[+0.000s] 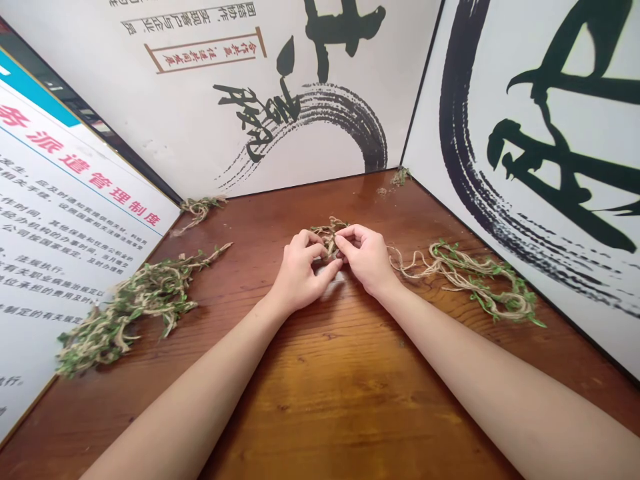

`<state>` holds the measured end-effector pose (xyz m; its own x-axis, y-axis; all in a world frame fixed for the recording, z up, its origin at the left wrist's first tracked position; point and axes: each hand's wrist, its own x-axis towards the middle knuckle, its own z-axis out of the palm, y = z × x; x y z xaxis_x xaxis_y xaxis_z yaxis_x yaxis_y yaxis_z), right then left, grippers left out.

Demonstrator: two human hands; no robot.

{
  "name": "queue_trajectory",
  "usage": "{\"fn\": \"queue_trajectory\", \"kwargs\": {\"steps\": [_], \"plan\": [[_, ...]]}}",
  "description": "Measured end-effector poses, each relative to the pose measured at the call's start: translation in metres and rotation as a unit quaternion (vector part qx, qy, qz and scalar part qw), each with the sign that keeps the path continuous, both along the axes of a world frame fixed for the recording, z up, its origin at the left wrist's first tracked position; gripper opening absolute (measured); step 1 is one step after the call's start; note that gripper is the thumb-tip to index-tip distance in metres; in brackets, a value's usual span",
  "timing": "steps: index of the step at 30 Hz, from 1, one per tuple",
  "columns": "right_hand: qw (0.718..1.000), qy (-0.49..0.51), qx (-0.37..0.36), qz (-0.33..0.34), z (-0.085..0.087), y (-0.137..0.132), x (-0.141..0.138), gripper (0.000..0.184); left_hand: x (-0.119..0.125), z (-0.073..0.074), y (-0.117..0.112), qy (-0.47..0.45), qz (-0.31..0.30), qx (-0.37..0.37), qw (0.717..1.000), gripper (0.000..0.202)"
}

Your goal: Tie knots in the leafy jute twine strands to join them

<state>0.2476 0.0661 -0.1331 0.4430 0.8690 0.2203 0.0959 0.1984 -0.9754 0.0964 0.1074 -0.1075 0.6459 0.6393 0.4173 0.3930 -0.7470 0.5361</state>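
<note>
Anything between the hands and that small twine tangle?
Nothing visible: the left hand and right hand already pinch the small tangle of tan jute twine and green leaves between them. A longer leafy twine strand lies off to the right on the brown wooden table.

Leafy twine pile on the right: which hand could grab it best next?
Probably the right hand: the leafy twine pile lies just beside it, while the left hand is farther away.

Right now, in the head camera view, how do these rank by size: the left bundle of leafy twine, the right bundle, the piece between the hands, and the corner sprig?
The left bundle and right bundle look about alike, and nearness to the camera makes ranking them unsure. Next comes the held piece, then the corner sprig, smallest.
</note>
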Motion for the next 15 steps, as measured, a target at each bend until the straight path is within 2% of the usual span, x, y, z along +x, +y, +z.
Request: {"fn": "queue_trajectory", "kwargs": {"steps": [2,4,6,9,11,15], "plan": [[1.0,0.0,0.004,-0.001,0.001,0.0,0.0,0.011,0.001,-0.002,0.001,0.007,0.035,-0.01,0.999,0.029],[1.0,0.004,0.004,0.0,0.001,-0.001,0.0,0.011,0.002,-0.001,-0.001,-0.001,0.039,0.017,0.999,0.032],[1.0,0.014,0.0,-0.001,0.002,-0.001,0.0,0.012,0.001,0.002,-0.007,-0.014,0.005,0.085,0.996,0.031],[1.0,0.015,0.001,0.013,0.003,-0.001,0.001,0.011,0.001,0.008,-0.019,-0.01,-0.1,0.152,0.983,0.025],[1.0,0.01,0.004,0.024,0.003,-0.002,0.001,0.01,0.001,0.009,-0.023,-0.014,-0.127,0.143,0.981,0.027],[1.0,0.006,0.003,0.002,0.003,-0.001,0.002,0.012,0.003,0.004,-0.023,-0.052,-0.087,0.099,0.99,0.027]]}}
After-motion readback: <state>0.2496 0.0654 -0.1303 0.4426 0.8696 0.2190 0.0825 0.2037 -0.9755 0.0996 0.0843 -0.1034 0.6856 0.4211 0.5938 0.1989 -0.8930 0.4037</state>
